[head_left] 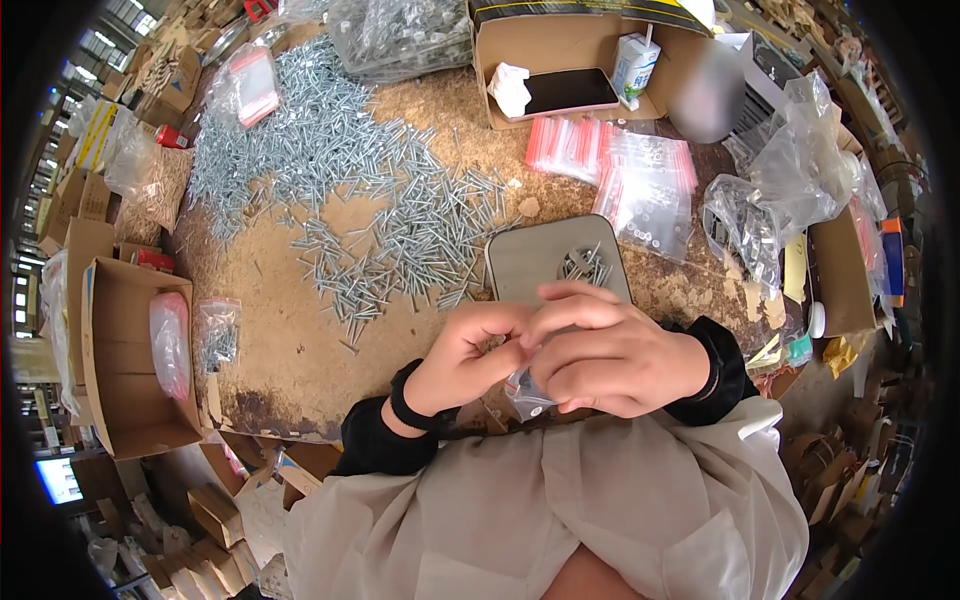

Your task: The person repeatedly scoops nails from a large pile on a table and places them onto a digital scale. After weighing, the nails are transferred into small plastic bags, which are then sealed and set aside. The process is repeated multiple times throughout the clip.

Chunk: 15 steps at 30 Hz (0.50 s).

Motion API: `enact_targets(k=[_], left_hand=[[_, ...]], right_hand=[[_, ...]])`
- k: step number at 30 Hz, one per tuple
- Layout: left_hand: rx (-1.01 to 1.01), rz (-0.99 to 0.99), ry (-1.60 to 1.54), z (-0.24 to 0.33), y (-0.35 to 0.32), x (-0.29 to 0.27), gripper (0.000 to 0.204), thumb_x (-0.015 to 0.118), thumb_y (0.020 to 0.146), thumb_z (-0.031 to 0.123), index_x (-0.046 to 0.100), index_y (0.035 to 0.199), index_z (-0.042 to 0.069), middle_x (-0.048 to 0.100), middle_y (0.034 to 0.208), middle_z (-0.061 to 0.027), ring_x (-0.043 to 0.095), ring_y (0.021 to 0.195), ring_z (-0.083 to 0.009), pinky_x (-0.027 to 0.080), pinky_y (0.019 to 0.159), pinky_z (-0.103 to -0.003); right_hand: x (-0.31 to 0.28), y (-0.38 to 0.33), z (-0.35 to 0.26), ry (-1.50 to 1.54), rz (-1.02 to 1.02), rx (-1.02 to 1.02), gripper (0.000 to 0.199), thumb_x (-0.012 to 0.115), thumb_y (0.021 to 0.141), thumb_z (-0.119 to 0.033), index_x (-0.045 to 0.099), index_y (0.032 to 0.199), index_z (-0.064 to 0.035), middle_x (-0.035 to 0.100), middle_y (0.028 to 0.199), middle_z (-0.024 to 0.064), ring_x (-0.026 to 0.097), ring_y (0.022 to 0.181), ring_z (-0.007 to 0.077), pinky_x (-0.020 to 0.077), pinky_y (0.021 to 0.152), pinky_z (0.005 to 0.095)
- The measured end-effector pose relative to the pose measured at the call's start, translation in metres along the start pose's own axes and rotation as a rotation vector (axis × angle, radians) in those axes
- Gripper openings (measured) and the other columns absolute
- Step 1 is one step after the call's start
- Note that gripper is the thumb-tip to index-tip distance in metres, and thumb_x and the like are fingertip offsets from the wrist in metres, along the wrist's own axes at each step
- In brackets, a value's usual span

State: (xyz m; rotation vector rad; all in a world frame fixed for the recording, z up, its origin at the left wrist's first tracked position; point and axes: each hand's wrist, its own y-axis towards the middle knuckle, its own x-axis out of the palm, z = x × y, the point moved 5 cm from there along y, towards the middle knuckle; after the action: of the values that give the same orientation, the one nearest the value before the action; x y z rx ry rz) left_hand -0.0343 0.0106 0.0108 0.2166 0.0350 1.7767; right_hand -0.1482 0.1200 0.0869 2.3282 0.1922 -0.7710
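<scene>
Close in front of my body, my left hand (468,355) and my right hand (615,352) meet over a small clear zip bag (525,396). Both are closed, with fingertips pinched near the bag's top. Part of the bag hangs below my fingers, with a small pale round piece showing in it. My right hand's fingers hide most of the opening. Just beyond my hands lies a flat, grey square metal plate (520,262), bearing a small cluster of screws (590,266). A wide heap of silvery screws (390,235) spreads over the table to the left and far side.
Red-edged zip bags (570,148) and filled clear bags (645,195) lie beyond the plate. A cardboard box (545,50) holds a phone (570,92) and a drink carton (634,68). At left, a filled bag (218,335) lies beside an open box (130,400). Plastic bags (790,180) crowd the right.
</scene>
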Motion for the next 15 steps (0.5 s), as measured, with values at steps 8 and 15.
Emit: enact_targets(k=[8,15], left_hand=[[-0.007,-0.167,-0.272,0.012,-0.001,0.017,0.081,0.09,0.071,0.017,0.048,0.139,0.004,0.059,0.12,-0.0074,0.055,0.12,-0.02,0.042,0.103,-0.034],[0.165,0.067,0.101,0.013,0.004,0.001,0.038,0.081,0.078,0.002,0.06,0.11,0.005,0.06,0.102,-0.0015,0.058,0.092,-0.0107,0.048,0.086,-0.03]], right_hand=[[0.004,0.0,0.002,-0.023,-0.106,0.043,0.014,0.063,0.095,-0.021,0.062,0.095,-0.0075,0.063,0.112,0.0093,0.049,0.13,0.0348,0.0311,0.113,0.0601],[-0.041,-0.036,0.024,-0.21,0.08,0.366,0.08,0.084,0.075,-0.025,0.046,0.142,-0.0033,0.048,0.144,0.0198,0.045,0.135,0.0391,0.0328,0.114,0.0511]])
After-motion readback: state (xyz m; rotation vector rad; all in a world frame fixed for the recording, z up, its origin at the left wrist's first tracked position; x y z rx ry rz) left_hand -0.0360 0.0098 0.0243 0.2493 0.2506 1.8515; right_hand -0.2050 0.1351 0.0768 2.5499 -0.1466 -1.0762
